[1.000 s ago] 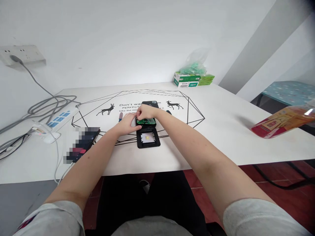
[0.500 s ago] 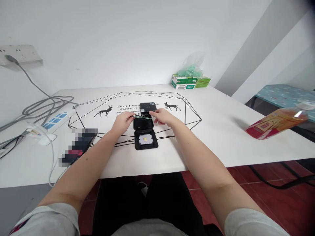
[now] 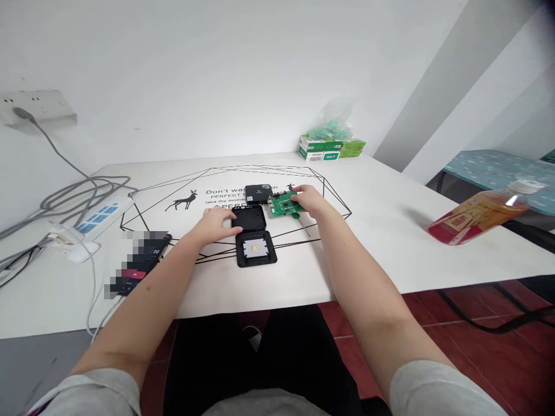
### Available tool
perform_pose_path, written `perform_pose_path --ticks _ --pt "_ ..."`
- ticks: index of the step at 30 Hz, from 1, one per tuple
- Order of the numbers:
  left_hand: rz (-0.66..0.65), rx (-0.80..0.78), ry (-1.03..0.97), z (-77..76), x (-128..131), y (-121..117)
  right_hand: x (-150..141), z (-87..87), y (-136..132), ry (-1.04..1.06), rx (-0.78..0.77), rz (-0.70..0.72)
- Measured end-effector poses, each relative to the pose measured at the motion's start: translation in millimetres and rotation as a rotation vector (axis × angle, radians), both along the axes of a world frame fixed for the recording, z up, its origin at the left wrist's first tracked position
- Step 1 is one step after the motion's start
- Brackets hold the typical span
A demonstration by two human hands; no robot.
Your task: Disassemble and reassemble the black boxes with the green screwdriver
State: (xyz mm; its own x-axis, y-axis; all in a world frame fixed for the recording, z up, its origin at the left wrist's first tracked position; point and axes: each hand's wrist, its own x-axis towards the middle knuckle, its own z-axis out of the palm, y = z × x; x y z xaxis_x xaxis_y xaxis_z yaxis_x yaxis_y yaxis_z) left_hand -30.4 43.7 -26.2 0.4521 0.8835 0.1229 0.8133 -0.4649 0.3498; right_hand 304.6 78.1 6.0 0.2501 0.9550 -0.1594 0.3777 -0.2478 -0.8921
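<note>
My right hand [image 3: 309, 199] pinches the right side of a green circuit board [image 3: 284, 203], face up and tilted over the table. A thin cable or wire runs down from below the board. My left hand [image 3: 215, 224] grips the left edge of an open black plastic case [image 3: 249, 218], with thumb and fingers apart along that side. Just below the case, a square black part [image 3: 256, 259] with a pale metal plate inside lies on the table. Behind the case lies a flat black box-like cover [image 3: 258, 194] with a small label, partly overlapped by the board.
A phone [image 3: 145, 260] lies by my left forearm, partly pixelated. Further left are a power strip [image 3: 102, 216] and coiled grey cables [image 3: 87, 190]. Green and white boxes [image 3: 321, 147] with a plastic bag stand at the back. On the right stands a bottle [image 3: 481, 214] of orange-red liquid.
The circuit board has come out of the black case and moved right in my right hand, turning its green face up. My left hand has let go of the board and now grips the case.
</note>
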Motion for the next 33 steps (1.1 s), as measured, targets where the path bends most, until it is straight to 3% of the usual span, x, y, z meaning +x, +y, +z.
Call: perform_pose_path --ticks 9,24,29,33 --pt "0.093 0.012 0.054 8.4 -8 4 -25 -16.8 2 -0.252 -0.013 0.126" --pt "0.09 0.043 -0.035 -2.6 -7 11 -34 -9.1 -8 -0.753 -0.021 0.169" --pt "0.107 0.06 -0.026 -6.9 -1 9 -20 -1.8 -9 -0.817 0.004 0.087" --pt "0.122 0.054 -0.009 -4.8 1 6 0 -2.2 -4 -0.796 -0.11 0.065"
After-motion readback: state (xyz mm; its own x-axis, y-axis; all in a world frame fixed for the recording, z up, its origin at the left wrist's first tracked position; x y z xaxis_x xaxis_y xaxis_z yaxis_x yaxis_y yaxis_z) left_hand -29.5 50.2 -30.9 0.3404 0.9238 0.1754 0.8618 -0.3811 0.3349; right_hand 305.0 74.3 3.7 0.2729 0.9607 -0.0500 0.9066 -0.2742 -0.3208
